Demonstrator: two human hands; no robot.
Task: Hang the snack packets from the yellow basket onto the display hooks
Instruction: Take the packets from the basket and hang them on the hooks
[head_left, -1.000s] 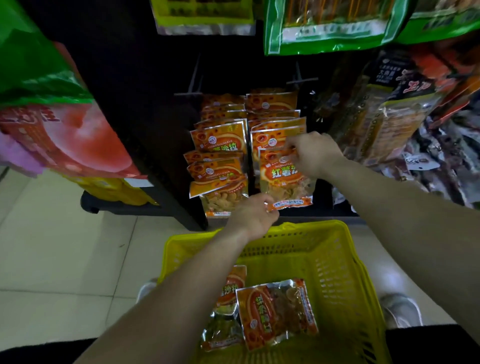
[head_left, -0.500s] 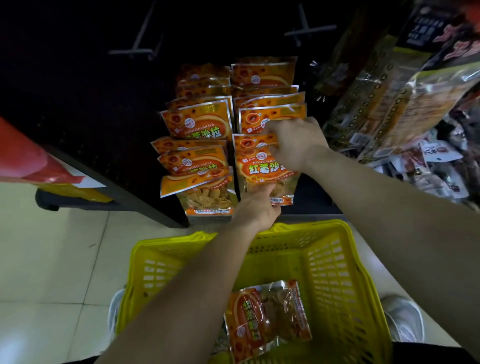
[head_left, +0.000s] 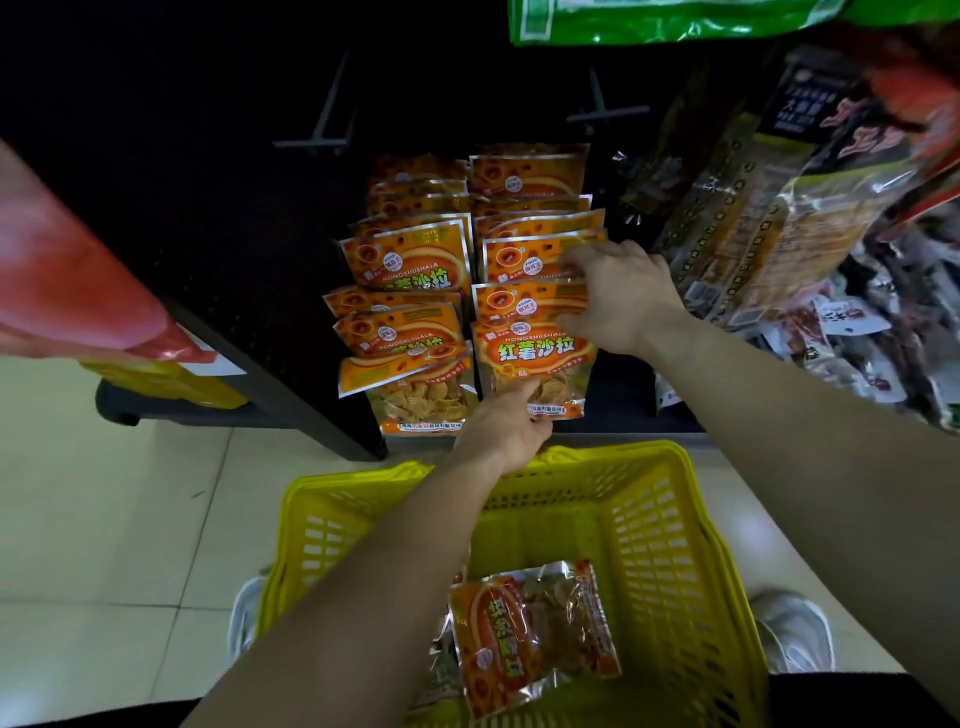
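An orange snack packet (head_left: 535, 364) hangs at the front of the right column on the dark display rack. My right hand (head_left: 618, 291) pinches its top edge among the hung packets. My left hand (head_left: 506, 428) holds its lower edge from below. To its left hangs a second column of orange packets (head_left: 408, 260). The yellow basket (head_left: 691, 561) sits below between my arms, with an orange packet (head_left: 524, 631) lying in it and another partly hidden under my left arm. Two bare hooks (head_left: 322, 124) stick out above the columns.
Mixed snack bags (head_left: 769, 208) hang to the right of the rack. A red bag (head_left: 67, 291) hangs at the left, green bags (head_left: 649, 21) at the top. The floor is pale tile. My shoes (head_left: 795, 629) show beside the basket.
The view has shifted and come closer to the rack. My right hand has moved slightly up along the packet's top. My left hand stays at the packet's bottom.
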